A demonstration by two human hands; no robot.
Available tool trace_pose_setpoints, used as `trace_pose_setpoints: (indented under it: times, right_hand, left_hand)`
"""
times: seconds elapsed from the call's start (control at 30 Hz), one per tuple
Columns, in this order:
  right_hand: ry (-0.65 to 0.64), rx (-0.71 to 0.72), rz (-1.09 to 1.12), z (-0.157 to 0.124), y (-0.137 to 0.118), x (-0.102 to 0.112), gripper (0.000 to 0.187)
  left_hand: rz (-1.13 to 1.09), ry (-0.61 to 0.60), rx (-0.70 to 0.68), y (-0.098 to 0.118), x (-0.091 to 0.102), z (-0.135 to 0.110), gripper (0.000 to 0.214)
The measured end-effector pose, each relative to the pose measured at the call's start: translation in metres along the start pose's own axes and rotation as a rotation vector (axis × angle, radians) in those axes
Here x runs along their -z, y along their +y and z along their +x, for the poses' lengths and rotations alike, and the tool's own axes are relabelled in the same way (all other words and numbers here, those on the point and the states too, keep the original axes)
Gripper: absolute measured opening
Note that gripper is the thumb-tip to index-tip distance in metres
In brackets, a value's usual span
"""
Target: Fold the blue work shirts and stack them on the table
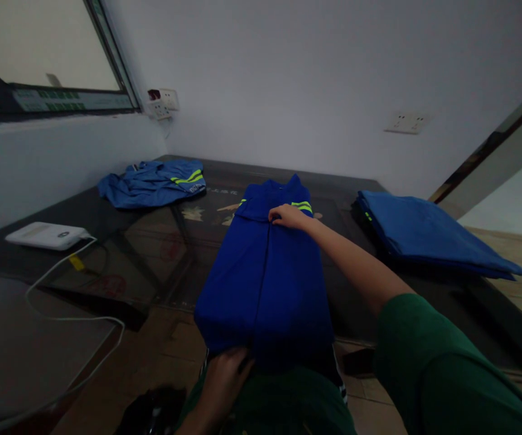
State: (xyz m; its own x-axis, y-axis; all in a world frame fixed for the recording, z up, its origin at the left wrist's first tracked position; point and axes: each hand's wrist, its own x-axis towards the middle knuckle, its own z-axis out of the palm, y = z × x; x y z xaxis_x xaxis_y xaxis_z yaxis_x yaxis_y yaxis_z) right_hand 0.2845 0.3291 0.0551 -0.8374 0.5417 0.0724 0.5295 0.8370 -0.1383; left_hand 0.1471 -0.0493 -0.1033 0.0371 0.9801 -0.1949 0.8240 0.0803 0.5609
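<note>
A royal-blue jacket with yellow-green stripes near its collar lies lengthwise in front of me, folded narrow. Its collar end rests on the dark table, and its lower end reaches over the near edge toward my body. My right hand is closed in a pinch on the front seam below the collar. Down at the hem, my left hand has its fingers curled on the cloth close to the same seam; the fingertips are dim and partly hidden.
A crumpled blue garment lies at the table's back left. Folded blue garments are stacked at the right. On the left, a white power bank trails a white cable. The dark table meets the wall behind.
</note>
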Motion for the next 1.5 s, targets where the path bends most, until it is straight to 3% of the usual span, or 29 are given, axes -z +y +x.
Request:
trace_pose_setpoints:
  times: [0.1, 0.23, 0.33, 0.4, 0.47, 0.53, 0.6, 0.67, 0.8, 0.97, 1.1, 1.2, 1.33, 1.5]
  right_hand:
    - [0.069, -0.009, 0.103, -0.006, 0.0, -0.008, 0.021]
    - [0.197, -0.022, 0.255, -0.012, 0.005, -0.016, 0.037]
    - [0.242, -0.085, 0.26, -0.013, 0.01, -0.021, 0.027]
    - [0.249, -0.106, 0.252, -0.013, 0.012, -0.024, 0.019]
    - [0.266, -0.112, 0.26, -0.013, 0.012, -0.026, 0.015]
    - [0.288, -0.113, 0.273, -0.013, 0.011, -0.026, 0.012]
    - [0.302, -0.107, 0.305, -0.013, 0.01, -0.026, 0.011]
    - [0.314, -0.099, 0.343, -0.014, 0.008, -0.025, 0.011]
    - [0.328, -0.094, 0.356, -0.018, 0.007, -0.025, 0.013]
    - [0.385, -0.057, 0.175, -0.031, -0.001, -0.021, 0.022]
    - [0.267, 0.079, -0.17, -0.035, -0.016, -0.016, 0.023]
    - [0.134, 0.08, -0.342, -0.032, -0.024, -0.009, 0.024]
    - [0.064, 0.033, -0.394, -0.03, -0.027, 0.005, 0.023]
    - [0.093, -0.004, -0.362, -0.039, -0.03, 0.017, 0.025]
  left_hand:
    - [0.008, -0.173, 0.023, 0.004, 0.035, -0.012, 0.015]
    - [-0.257, -0.353, -0.192, 0.034, 0.122, -0.021, 0.021]
    - [-0.514, -0.327, -0.395, 0.067, 0.182, 0.016, 0.03]
    - [-0.503, -0.133, -0.511, 0.085, 0.202, 0.067, 0.028]
    - [-0.357, 0.139, -0.516, 0.094, 0.205, 0.131, 0.025]
    - [-0.157, 0.349, -0.476, 0.094, 0.195, 0.191, 0.03]
    - [0.043, 0.459, -0.428, 0.085, 0.182, 0.236, 0.037]
    - [0.178, 0.492, -0.389, 0.073, 0.17, 0.261, 0.038]
    - [0.291, 0.502, -0.371, 0.059, 0.163, 0.269, 0.03]
    - [0.306, 0.507, -0.445, 0.067, 0.168, 0.273, 0.032]
    - [0.225, 0.482, -0.456, 0.07, 0.164, 0.283, 0.025]
    - [0.199, 0.525, -0.427, 0.066, 0.161, 0.286, 0.024]
    - [0.215, 0.57, -0.45, 0.064, 0.163, 0.284, 0.024]
    - [0.333, 0.541, -0.478, 0.068, 0.174, 0.276, 0.029]
